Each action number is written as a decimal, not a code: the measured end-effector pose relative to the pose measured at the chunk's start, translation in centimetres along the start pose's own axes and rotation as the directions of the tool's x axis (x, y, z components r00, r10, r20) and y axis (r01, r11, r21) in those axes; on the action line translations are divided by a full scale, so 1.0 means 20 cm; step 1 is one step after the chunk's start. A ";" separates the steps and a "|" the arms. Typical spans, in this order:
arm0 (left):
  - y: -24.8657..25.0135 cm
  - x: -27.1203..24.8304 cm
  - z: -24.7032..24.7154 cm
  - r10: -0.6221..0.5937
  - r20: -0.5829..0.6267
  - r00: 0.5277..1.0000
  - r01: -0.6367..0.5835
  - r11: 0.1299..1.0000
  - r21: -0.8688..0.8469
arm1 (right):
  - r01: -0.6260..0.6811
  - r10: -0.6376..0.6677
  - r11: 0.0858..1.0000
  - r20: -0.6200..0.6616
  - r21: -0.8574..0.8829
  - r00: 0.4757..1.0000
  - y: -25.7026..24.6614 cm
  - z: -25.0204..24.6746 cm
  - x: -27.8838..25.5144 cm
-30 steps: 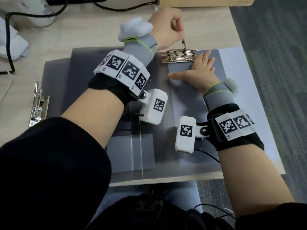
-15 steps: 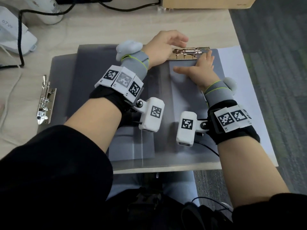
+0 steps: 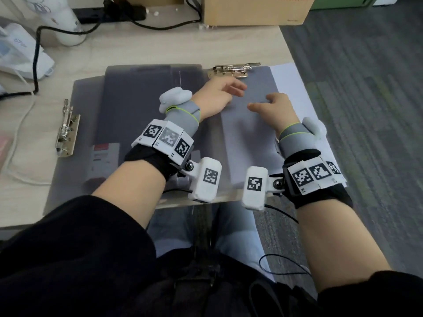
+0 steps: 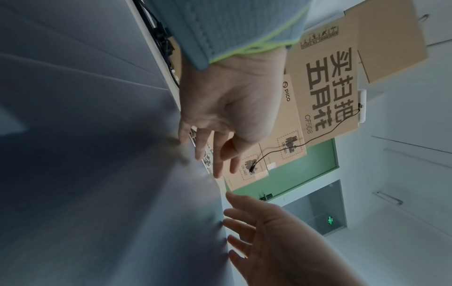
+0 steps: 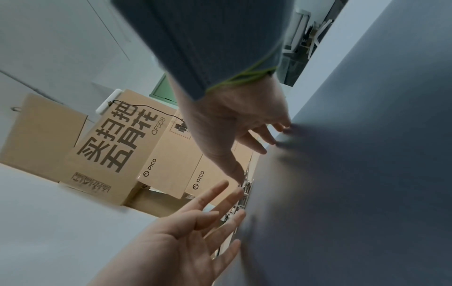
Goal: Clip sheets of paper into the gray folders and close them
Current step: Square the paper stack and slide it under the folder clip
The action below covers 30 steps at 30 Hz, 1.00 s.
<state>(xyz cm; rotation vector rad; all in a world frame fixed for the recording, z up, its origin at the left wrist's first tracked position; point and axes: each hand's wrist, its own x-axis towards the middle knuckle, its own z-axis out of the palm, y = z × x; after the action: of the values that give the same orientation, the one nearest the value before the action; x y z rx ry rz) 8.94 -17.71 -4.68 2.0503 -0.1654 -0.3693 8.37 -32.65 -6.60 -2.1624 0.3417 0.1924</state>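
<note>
An open gray folder point(image 3: 142, 106) lies flat on the desk, its metal clip point(image 3: 231, 70) lying flat at the far edge. My left hand point(image 3: 231, 90) hovers just short of the clip with relaxed fingers and holds nothing. My right hand point(image 3: 263, 102) is beside it, empty, fingertips on the gray panel point(image 3: 251, 124). A white sheet point(image 3: 290, 88) shows along the panel's right side. In the left wrist view my left hand point(image 4: 220, 151) is spread near the clip point(image 4: 205, 156). In the right wrist view my right hand point(image 5: 257, 139) touches the gray panel point(image 5: 354, 174).
A second gray folder lies underneath, its clip point(image 3: 66, 131) sticking out at the left. A black cable point(image 3: 36, 65) and white devices sit at the far left. A cardboard box point(image 3: 254, 10) stands behind the desk. The desk's right edge point(image 3: 288, 46) meets carpet.
My left hand pushed the clip's lever down flat, then let go. Both hands have drawn back from the clip toward me.
</note>
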 end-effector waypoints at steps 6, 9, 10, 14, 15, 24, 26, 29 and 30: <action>-0.04 -0.09 0.16 -0.059 0.059 0.997 0.054 0.996 0.075 | -0.075 0.037 0.966 -0.154 -0.249 0.987 0.14 -0.14 -0.12; -0.08 -0.10 0.19 -0.068 0.022 0.997 0.062 0.976 0.207 | -0.189 0.085 0.909 -0.278 -0.372 0.957 0.21 -0.17 -0.14; -0.09 -0.11 0.20 -0.060 0.017 0.998 0.054 0.969 0.240 | -0.218 0.105 0.901 -0.299 -0.374 0.948 0.23 -0.19 -0.15; -0.11 -0.13 0.21 -0.018 0.019 1.000 0.012 0.960 0.279 | -0.237 0.110 0.898 -0.333 -0.371 0.936 0.31 -0.22 -0.18; -0.12 -0.13 0.21 -0.014 0.013 1.000 0.010 0.959 0.282 | -0.231 0.102 0.900 -0.337 -0.369 0.936 0.31 -0.22 -0.18; -0.10 -0.16 0.20 -0.029 0.072 0.997 0.006 0.956 0.294 | -0.169 0.016 0.917 -0.391 -0.362 0.920 0.32 -0.20 -0.20; -0.10 -0.16 0.20 -0.028 0.081 0.996 0.003 0.955 0.296 | -0.171 0.014 0.918 -0.401 -0.358 0.916 0.32 -0.20 -0.20; -0.10 -0.16 0.20 -0.026 0.091 0.995 -0.003 0.955 0.297 | -0.191 0.044 0.924 -0.405 -0.331 0.913 0.33 -0.21 -0.20; -0.10 -0.16 0.20 -0.025 0.095 0.995 -0.005 0.953 0.302 | -0.198 0.051 0.923 -0.406 -0.329 0.913 0.33 -0.21 -0.20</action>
<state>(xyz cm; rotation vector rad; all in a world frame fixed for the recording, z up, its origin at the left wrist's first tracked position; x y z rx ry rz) 4.52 -19.12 -7.64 2.3366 -0.2862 -0.4746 2.53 -39.00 -8.20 -2.5483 0.7263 -0.1213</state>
